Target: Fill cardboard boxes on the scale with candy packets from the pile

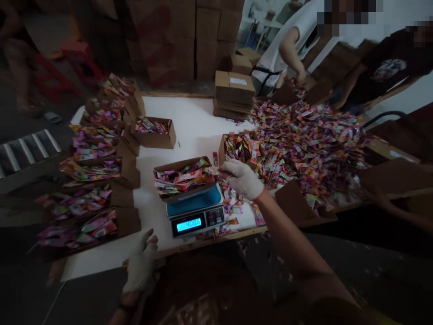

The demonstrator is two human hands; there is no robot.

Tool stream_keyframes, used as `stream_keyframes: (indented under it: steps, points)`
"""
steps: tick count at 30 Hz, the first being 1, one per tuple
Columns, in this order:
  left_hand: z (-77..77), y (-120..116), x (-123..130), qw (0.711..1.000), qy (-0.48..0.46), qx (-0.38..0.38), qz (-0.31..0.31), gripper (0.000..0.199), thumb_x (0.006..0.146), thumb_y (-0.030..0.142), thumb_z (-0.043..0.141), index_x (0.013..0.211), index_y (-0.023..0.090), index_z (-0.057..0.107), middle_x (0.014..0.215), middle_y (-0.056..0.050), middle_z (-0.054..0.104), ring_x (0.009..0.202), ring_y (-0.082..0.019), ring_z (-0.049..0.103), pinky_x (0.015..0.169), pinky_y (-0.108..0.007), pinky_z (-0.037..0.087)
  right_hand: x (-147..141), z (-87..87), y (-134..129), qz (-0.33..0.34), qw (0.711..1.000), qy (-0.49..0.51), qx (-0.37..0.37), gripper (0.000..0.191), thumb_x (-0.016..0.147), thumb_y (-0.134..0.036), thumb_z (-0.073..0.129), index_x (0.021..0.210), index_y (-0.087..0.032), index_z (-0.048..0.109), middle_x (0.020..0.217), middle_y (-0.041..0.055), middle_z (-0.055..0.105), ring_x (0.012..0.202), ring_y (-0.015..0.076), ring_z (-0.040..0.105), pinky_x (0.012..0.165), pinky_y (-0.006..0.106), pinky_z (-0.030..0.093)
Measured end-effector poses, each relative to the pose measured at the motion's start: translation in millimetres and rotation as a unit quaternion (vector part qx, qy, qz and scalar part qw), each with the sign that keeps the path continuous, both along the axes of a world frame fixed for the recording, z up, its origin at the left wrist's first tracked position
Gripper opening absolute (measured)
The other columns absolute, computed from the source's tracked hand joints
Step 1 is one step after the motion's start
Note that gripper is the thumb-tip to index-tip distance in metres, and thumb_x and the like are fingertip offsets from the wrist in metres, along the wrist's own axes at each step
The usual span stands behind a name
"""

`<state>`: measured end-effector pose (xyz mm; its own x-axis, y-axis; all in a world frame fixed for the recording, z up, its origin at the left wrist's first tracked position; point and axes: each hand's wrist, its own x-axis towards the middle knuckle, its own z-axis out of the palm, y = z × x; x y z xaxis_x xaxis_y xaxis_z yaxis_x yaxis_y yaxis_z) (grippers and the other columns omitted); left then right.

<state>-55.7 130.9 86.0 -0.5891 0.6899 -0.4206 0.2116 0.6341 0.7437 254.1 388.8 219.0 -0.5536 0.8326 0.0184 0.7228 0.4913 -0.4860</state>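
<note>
White tabletop (192,110) bears a scale (196,212) under an oblong cardboard box (187,194)

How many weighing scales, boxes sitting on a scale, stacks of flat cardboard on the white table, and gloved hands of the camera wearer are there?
Weighing scale: 1
Box on the scale: 1
Stack of flat cardboard: 1
Gloved hands, left hand and right hand: 2
Total: 5

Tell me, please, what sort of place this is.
Probably a packing workshop: a digital scale carries a filled carton, a large heap of small packets covers the table's right, beside stacked flattened boxes.
</note>
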Motion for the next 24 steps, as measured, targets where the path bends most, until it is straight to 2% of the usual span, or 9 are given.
stream_keyframes:
  steps: [2, 5, 10, 13, 16, 18, 20, 22, 24]
  points:
    - [26.0, 32, -9, 0.985, 0.129, 0.11, -0.043, 0.06, 0.092, 0.061, 0.056, 0.122, 0.014, 0.079, 0.128, -0.022, 0.08, 0.119, -0.035, 0.077, 0.108, -0.05, 0.061, -43, 22.3, 4, 0.063, 0.996, -0.051, 0.031, 0.031, 0.102, -0.019, 0.064, 0.128, -0.018, 0.083, 0.128, 0.0128, 0.076, 0.113, 0.0241, 0.074, 0.101, 0.033, 0.057]
    - [77.5, 91, -17, 0.9, 0.291, 0.264, -0.186, 0.043, 0.104, 0.047, 0.052, 0.108, 0.018, 0.084, 0.123, -0.018, 0.084, 0.118, -0.03, 0.077, 0.11, -0.045, 0.058, -97, 44.8, 10, 0.11, 0.964, -0.241, 0.014, 0.034, 0.1, -0.021, 0.067, 0.128, -0.016, 0.085, 0.134, 0.0183, 0.075, 0.114, 0.0297, 0.076, 0.092, 0.035, 0.058]
    - [129.1, 154, 6, 0.772, 0.423, 0.103, -0.462, 0.041, 0.107, 0.04, 0.054, 0.096, 0.017, 0.086, 0.11, -0.016, 0.085, 0.11, -0.037, 0.076, 0.093, -0.053, 0.054, -89, 65.5, 13, 0.125, 0.962, -0.242, 0.013, 0.031, 0.105, -0.017, 0.056, 0.112, -0.017, 0.086, 0.125, 0.0138, 0.079, 0.115, 0.0248, 0.075, 0.093, 0.031, 0.053]
    - [129.1, 161, 22, 0.751, 0.425, -0.001, -0.504, 0.041, 0.106, 0.047, 0.063, 0.105, 0.014, 0.087, 0.12, -0.019, 0.084, 0.121, -0.04, 0.074, 0.101, -0.056, 0.052, -25, 82.0, 6, -0.016, 0.971, -0.232, 0.05, 0.026, 0.105, -0.017, 0.056, 0.107, -0.017, 0.083, 0.116, 0.0133, 0.078, 0.107, 0.0235, 0.074, 0.09, 0.031, 0.052]
    - [123.9, 163, 27, 0.749, 0.411, -0.036, -0.518, 0.041, 0.102, 0.045, 0.069, 0.119, 0.011, 0.086, 0.133, -0.021, 0.082, 0.129, -0.042, 0.071, 0.108, -0.058, 0.05, 23, 90.5, -6, -0.174, 0.934, -0.287, 0.125, 0.021, 0.099, -0.018, 0.063, 0.112, -0.015, 0.08, 0.119, 0.0197, 0.077, 0.107, 0.0307, 0.071, 0.086, 0.037, 0.052]
    - [119.5, 165, 25, 0.753, 0.404, -0.039, -0.518, 0.04, 0.101, 0.042, 0.07, 0.121, 0.011, 0.085, 0.134, -0.02, 0.081, 0.13, -0.042, 0.071, 0.108, -0.059, 0.051, 23, 80.8, -14, -0.106, 0.945, -0.274, 0.142, 0.03, 0.096, -0.014, 0.067, 0.124, -0.017, 0.078, 0.126, 0.0196, 0.076, 0.114, 0.0314, 0.07, 0.093, 0.039, 0.053]
    - [111.9, 165, 21, 0.762, 0.397, -0.019, -0.512, 0.036, 0.1, 0.039, 0.07, 0.118, 0.012, 0.086, 0.135, -0.019, 0.081, 0.129, -0.043, 0.071, 0.106, -0.06, 0.054, -3, 57.6, -17, 0.069, 0.96, -0.247, 0.112, 0.04, 0.096, -0.015, 0.07, 0.136, -0.021, 0.076, 0.134, 0.0163, 0.076, 0.127, 0.0306, 0.067, 0.106, 0.042, 0.052]
    - [99.6, 161, 15, 0.776, 0.398, 0.049, -0.488, 0.038, 0.096, 0.039, 0.074, 0.122, 0.013, 0.085, 0.143, -0.021, 0.078, 0.132, -0.043, 0.071, 0.107, -0.06, 0.056, -40, 28.7, -12, 0.197, 0.944, -0.255, 0.065, 0.037, 0.099, -0.019, 0.071, 0.135, -0.021, 0.077, 0.137, 0.0149, 0.077, 0.138, 0.0323, 0.064, 0.117, 0.048, 0.048]
    - [83.0, 149, 3, 0.789, 0.409, 0.162, -0.428, 0.053, 0.093, 0.04, 0.078, 0.136, 0.01, 0.08, 0.157, -0.025, 0.07, 0.141, -0.044, 0.067, 0.113, -0.059, 0.058, -75, 5.3, 2, 0.23, 0.931, -0.282, 0.031, 0.026, 0.104, -0.02, 0.065, 0.125, -0.02, 0.081, 0.134, 0.0149, 0.079, 0.141, 0.0336, 0.063, 0.117, 0.051, 0.049]
